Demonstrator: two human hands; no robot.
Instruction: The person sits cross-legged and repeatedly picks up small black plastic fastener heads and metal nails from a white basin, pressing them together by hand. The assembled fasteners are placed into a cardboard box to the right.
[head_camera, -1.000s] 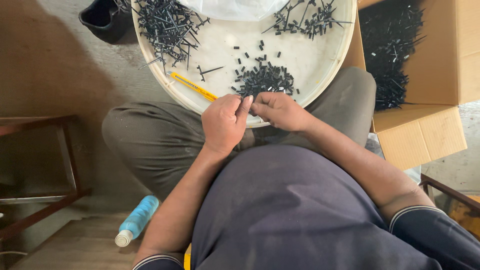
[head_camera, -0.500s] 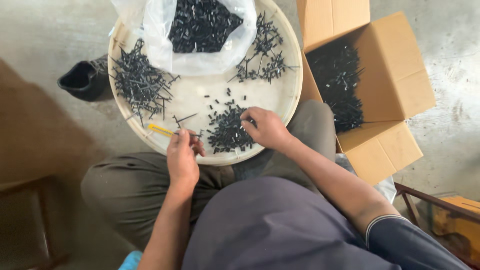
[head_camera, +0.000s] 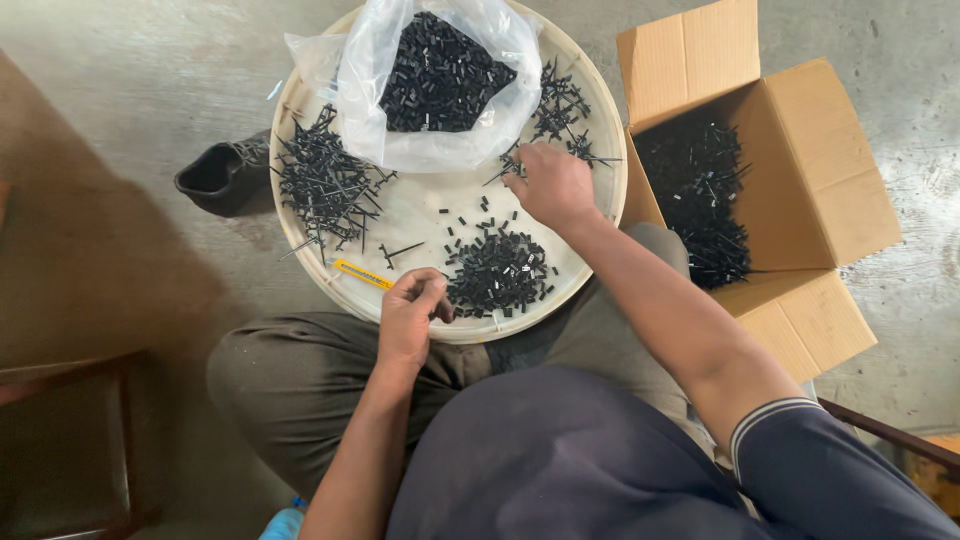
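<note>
The left hand (head_camera: 408, 318) is pinching something too small to tell beside the near heap of small black pieces (head_camera: 497, 272) on the round tray (head_camera: 405, 212). The right hand (head_camera: 551, 183), fingers curled, is touching the far-right pile of black nails (head_camera: 560, 108).

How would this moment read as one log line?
left hand: by small black pieces | right hand: on black nails | round tray on lap

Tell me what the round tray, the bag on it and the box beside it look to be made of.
Round tray: seemingly cream plastic, smooth and matte, with a moulded raised rim; enamelled metal is possible. Bag: thin clear plastic film, glossy and crinkled, the small black pieces showing through. Box: brown corrugated cardboard, dull, with folded flaps.
</note>
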